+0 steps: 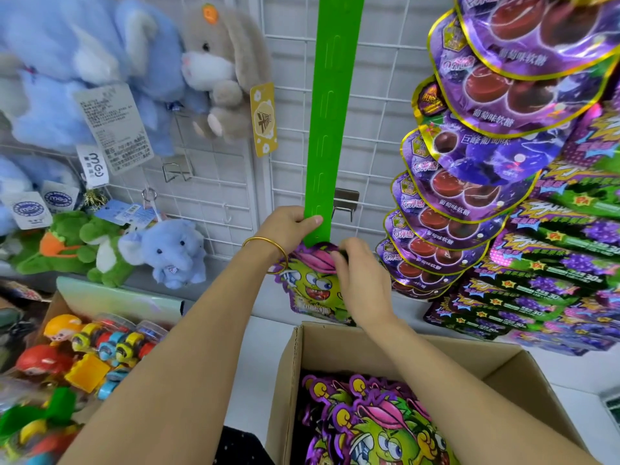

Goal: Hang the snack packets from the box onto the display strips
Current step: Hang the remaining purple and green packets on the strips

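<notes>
Head view shows the snack packet (312, 290), purple-edged with a green cartoon face under a pink cap, at the bottom end of the green display strip (330, 112), just above the open cardboard box (335, 350) of matching packets (369, 427). The left hand (292, 226) grips the strip's lower end, thumb across its front; the right hand (362, 280) pinches the packet's top, hiding whether it is hooked on
</notes>
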The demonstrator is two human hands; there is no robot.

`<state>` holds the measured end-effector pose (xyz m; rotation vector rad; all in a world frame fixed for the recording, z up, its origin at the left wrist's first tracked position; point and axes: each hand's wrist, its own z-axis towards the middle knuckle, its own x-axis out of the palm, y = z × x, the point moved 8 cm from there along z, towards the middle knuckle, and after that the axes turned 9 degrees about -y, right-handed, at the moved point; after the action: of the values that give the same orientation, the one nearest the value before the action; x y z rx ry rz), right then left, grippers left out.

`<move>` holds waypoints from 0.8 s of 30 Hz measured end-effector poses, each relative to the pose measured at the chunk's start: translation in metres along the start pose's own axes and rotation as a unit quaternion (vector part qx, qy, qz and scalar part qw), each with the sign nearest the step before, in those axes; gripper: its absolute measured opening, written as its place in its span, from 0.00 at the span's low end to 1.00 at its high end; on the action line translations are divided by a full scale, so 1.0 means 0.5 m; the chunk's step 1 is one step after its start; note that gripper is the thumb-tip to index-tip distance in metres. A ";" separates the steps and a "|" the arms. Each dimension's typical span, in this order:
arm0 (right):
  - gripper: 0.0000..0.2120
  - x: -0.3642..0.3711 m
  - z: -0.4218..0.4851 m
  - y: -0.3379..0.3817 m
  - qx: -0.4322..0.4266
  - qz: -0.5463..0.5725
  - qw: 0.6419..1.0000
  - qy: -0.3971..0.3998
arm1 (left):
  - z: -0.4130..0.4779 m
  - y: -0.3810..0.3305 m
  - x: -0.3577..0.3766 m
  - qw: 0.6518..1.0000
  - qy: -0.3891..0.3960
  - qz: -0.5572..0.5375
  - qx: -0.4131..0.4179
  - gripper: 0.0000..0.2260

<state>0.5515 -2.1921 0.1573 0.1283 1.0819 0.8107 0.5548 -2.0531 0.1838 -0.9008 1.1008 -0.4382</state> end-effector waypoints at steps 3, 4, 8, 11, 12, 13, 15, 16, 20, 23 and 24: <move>0.11 -0.010 0.031 0.019 -0.008 -0.024 1.000 -0.012 | -0.004 -0.008 0.003 1.000 0.008 0.005 -0.007 0.22; 0.11 -0.010 0.039 0.022 -0.008 -0.032 0.999 -0.011 | -0.004 -0.008 0.003 1.000 0.008 0.002 -0.012 0.22; 0.11 -0.003 0.051 0.025 -0.003 -0.064 0.998 0.000 | -0.003 -0.004 0.002 0.999 0.002 -0.013 -0.035 0.22; 0.11 -0.002 0.053 0.026 0.004 -0.086 0.996 0.004 | -0.003 -0.002 0.003 0.999 0.007 -0.022 -0.044 0.21; 0.11 -0.002 0.053 0.028 0.005 -0.089 0.996 0.004 | -0.003 -0.001 0.003 0.999 0.008 -0.021 -0.045 0.21; 0.11 -0.002 0.053 0.030 0.005 -0.092 0.996 0.005 | -0.002 0.000 0.002 0.999 0.006 -0.021 -0.045 0.21; 0.11 -0.003 0.053 0.036 0.000 -0.101 0.995 0.008 | 0.000 0.001 -0.001 0.999 0.000 -0.025 -0.045 0.21; 0.11 -0.005 0.054 0.039 -0.003 -0.107 0.994 0.007 | 0.000 0.002 -0.003 0.999 -0.002 -0.031 -0.045 0.21; 0.12 -0.013 0.053 0.050 -0.028 -0.122 0.992 -0.011 | -0.001 0.000 -0.004 0.998 0.002 -0.041 -0.043 0.21; 0.10 -0.017 0.053 0.053 -0.033 -0.117 0.992 -0.031 | -0.004 -0.002 -0.001 0.998 0.004 -0.049 -0.044 0.20; 0.09 -0.014 0.053 0.052 -0.031 -0.123 0.992 -0.028 | -0.003 -0.001 -0.001 0.997 0.001 -0.056 -0.046 0.20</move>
<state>0.5584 -2.1705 0.1876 -0.0347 0.9957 0.6146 0.5533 -2.0538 0.1842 -1.0475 1.0818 -0.4845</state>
